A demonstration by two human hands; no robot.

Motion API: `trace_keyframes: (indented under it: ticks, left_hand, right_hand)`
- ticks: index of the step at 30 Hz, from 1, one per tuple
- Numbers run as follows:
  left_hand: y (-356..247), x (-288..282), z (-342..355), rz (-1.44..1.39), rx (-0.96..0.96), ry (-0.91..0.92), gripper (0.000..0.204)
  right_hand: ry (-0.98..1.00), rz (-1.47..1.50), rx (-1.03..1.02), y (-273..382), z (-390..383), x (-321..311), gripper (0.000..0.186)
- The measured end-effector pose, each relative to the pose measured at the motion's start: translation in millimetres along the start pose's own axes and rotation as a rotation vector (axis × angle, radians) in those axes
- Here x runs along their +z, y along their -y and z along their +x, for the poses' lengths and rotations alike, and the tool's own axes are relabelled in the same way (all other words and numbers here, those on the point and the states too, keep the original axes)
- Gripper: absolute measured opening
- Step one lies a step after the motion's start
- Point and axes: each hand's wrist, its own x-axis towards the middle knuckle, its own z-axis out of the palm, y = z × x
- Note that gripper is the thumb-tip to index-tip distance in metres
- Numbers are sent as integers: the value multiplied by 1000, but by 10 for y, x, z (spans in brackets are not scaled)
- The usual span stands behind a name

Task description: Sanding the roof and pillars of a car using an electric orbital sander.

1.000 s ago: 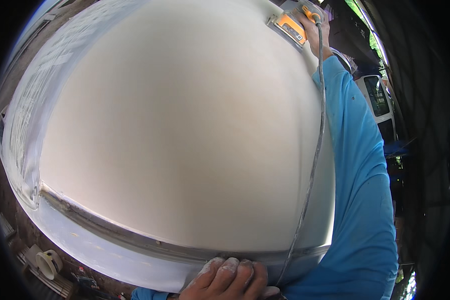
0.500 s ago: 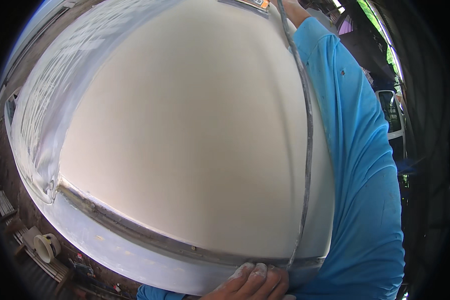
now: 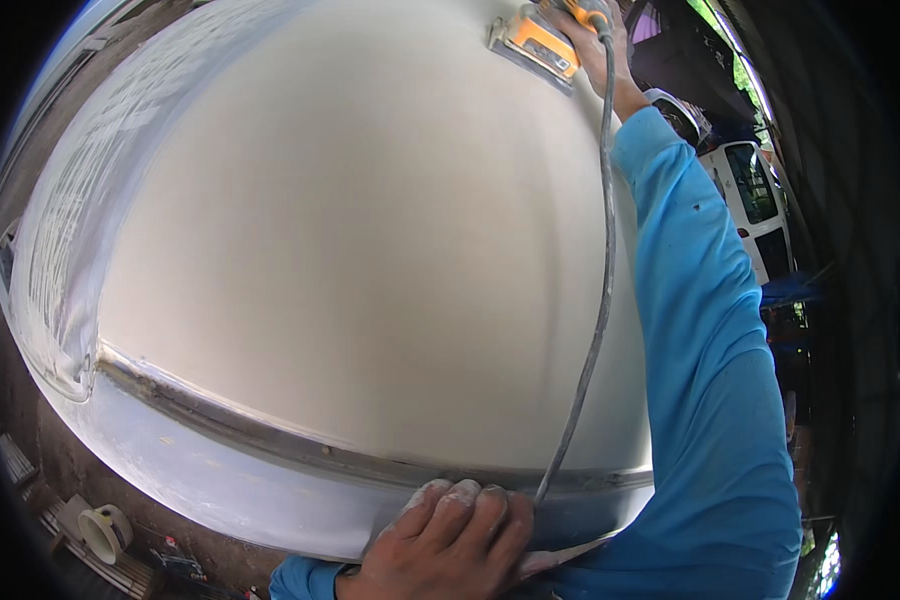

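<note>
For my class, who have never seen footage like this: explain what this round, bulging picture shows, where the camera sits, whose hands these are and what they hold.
The camera sits on a person's head and looks down; its fisheye lens bends straight edges. The right hand, arm outstretched in a blue sleeve, grips a yellow power sander pressed on a big pale, dusty panel. The sander's grey cord trails back across it. The dusty left hand rests on the panel's near edge, holding nothing. A white vehicle stands behind.

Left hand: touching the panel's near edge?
Touching. Head view shows the left hand with dusty fingers pressed flat on the white panel rim.
</note>
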Motion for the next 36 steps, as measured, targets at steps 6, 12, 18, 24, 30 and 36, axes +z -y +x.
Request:
trace_keyframes:
  ticks: [6,12,18,24,30,36]
  left_hand:
    - [32,23,3,45,25,-24,49]
    - [52,8,0,59,-30,-30,48]
    - [93,-18,6,80,-31,-31,47]
    - [26,110,-20,193,-6,-80,57]
    - [33,118,-20,165,-25,-45,58]
    - [45,149,21,110,8,-70,57]
  right_hand:
    - [-77,-214,188,-202,-910,-1403,73]
    - [-159,-261,338,-129,-1915,-2621,67]
    - [-284,-328,518,199,-2784,-3473,69]
    - [-366,-266,555,195,-2945,-3657,75]
    - [-197,-274,419,115,-2213,-2841,63]
    - [-91,-158,351,236,-1489,-1871,58]
